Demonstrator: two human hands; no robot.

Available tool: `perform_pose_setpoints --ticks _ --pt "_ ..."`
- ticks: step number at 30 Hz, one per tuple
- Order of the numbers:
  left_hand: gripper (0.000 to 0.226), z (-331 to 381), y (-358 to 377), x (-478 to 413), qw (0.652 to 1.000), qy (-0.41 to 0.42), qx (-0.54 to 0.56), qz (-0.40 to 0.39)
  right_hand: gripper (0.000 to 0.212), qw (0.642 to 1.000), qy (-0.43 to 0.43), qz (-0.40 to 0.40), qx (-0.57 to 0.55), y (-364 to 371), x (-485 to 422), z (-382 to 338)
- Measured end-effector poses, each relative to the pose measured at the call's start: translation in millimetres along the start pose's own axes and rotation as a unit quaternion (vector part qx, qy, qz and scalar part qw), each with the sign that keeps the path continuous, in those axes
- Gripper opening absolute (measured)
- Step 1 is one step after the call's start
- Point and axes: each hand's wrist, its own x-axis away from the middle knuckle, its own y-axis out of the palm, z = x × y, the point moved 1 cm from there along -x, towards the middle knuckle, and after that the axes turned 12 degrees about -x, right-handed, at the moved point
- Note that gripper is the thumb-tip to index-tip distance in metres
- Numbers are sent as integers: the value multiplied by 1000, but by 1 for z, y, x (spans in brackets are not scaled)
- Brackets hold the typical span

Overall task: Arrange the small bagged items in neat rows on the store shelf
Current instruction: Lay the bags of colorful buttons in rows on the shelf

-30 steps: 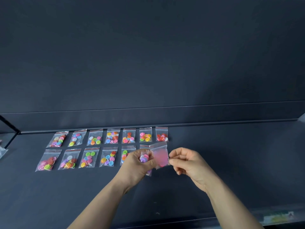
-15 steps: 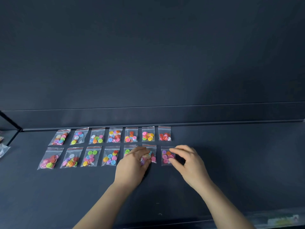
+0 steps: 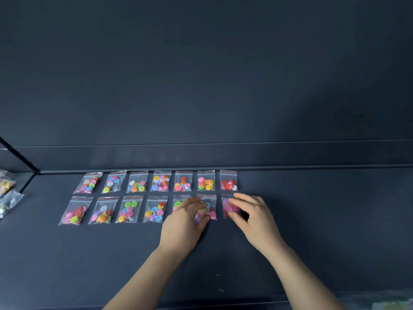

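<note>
Small clear zip bags of coloured buttons lie in two rows on the dark shelf. The back row ends at a bag of red buttons. The front row runs right to a bag of pink buttons. My right hand pinches that pink bag between thumb and fingers as it rests on the shelf. My left hand lies over the fifth and sixth front bags, its fingers curled on a bag of buttons that it partly hides.
Several loose bags lie piled at the far left, beyond a thin black divider bar. A raised back ledge runs behind the rows. The shelf's front edge crosses under my forearms.
The pink bag, held up between both hands a second ago, now lies at the right end of the front row. Both hands came down to the shelf and stay on the bags.
</note>
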Motion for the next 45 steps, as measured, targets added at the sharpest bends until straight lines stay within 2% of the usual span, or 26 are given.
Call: perform_pose_setpoints --ticks 2,3,5,7,9,11,14,17,20,22,24,26,28,29,31,34,38,45 --pt "27 -2 -6 3 996 -40 84 -1 32 1000 5 15 -22 -3 2 -5" --pt "24 -3 -11 5 984 -78 163 -7 30 999 8 24 -40 -4 4 -9" --pt "18 -7 -23 9 924 -151 350 -38 24 994 22 34 -104 -5 5 -23" --pt "14 -15 -36 12 854 -171 485 -76 18 981 52 21 -186 -2 7 -44" --pt "14 -29 -48 15 814 -162 550 -93 13 959 98 -18 -266 4 8 -70" --pt "17 -44 -60 19 806 -156 564 -88 8 935 135 -69 -322 16 8 -95" --pt "15 -67 -79 28 821 -152 545 -75 14 911 161 -128 -358 41 8 -128" --pt "18 -94 -99 36 819 -148 549 -73 12 904 167 -108 -377 68 6 -157" --pt "15 -126 -118 45 836 -149 524 -67 11 878 187 -94 -430 90 3 -182" --pt "14 -147 -129 49 855 -135 494 -84 14 878 180 -118 -428 104 1 -196" --pt "26 -167 -137 53 858 -139 483 -106 11 885 168 -130 -415 119 0 -209" --pt "36 -188 -144 56 850 -160 485 -131 8 870 183 -112 -443 135 1 -219" --pt "28 -206 -150 61 848 -177 475 -155 7 852 202 -98 -473 150 3 -228" --pt "24 -214 -152 63 847 -186 473 -158 11 853 207 -107 -468 157 5 -232" --pt "22 -231 -156 66 848 -197 468 -148 21 880 206 -160 -397 171 9 -238" --pt "12 -255 -164 65 887 -180 398 -151 20 913 199 -213 -286 188 15 -247" --pt "3 -278 -165 57 938 -140 260 -184 7 932 201 -167 -251 208 18 -258" --pt "4 -289 -157 41 983 -115 120 -78 12 960 209 -86 -165 235 10 -265"
